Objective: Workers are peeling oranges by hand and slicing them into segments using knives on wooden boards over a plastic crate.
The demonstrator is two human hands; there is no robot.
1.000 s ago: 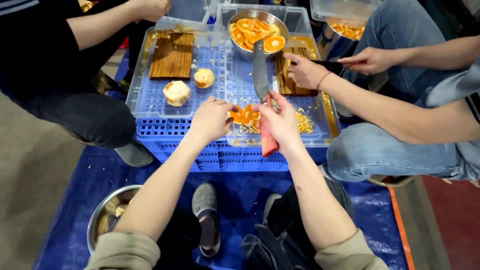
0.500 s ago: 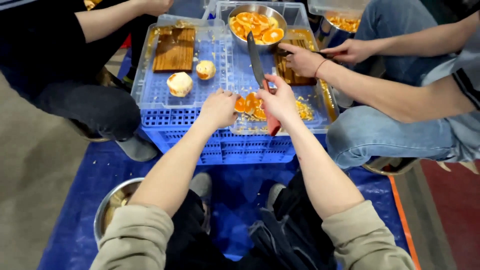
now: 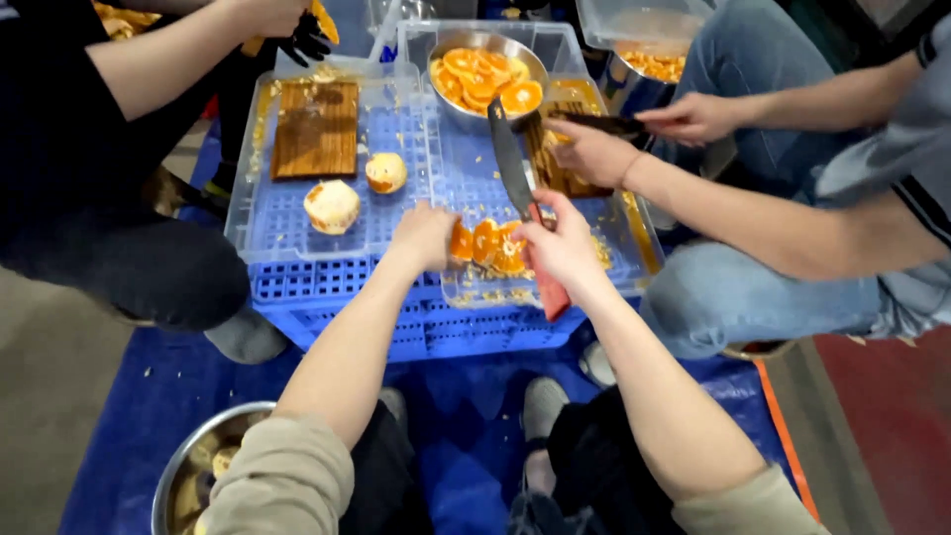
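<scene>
At the near edge of an upturned blue crate [image 3: 327, 297], the left hand [image 3: 426, 236] curled its fingers around orange slices [image 3: 487, 245], while the right hand [image 3: 560, 248] gripped a red-handled cleaver [image 3: 513, 170], blade raised.

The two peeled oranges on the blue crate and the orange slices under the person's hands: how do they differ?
The peeled oranges are whole, pale and round, lying apart with no hand on them. The orange slices are cut, bright orange, bunched together between the left hand and right hand, which holds a knife. Both lie on the blue crate.
</scene>
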